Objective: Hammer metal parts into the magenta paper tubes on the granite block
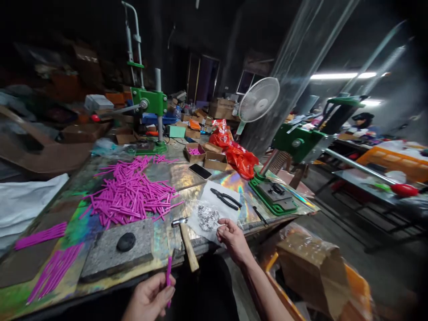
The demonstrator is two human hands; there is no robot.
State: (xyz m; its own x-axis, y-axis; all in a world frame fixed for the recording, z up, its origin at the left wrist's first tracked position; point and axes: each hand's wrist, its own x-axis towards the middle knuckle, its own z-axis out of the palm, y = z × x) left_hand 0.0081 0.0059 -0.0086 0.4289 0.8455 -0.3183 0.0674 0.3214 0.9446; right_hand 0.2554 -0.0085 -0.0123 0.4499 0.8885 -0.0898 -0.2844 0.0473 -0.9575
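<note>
Upright between the thumb and fingers of my left hand (153, 294) is a short magenta tube (169, 272), just below the table's front edge. My right hand (231, 238) has its fingers pinched together at the edge of a pile of small shiny metal pieces (207, 217); whatever it pinches is too small to make out. Those pieces lie in clear plastic on a white sheet (207, 195), beside black-handled pliers (226, 199). Between my hands a hammer (188, 247) rests with its wooden handle over the edge. A large heap of magenta tubes (133, 194) covers the table's left half.
A stone slab (96, 255) with a black round block (126, 241) sits at front left, near bundled tubes (42, 235). Green hand presses stand at back left (152, 101) and right (299, 142). A phone (199, 171), small boxes (216, 160), red plastic (242, 160) and fan (259, 100) are behind.
</note>
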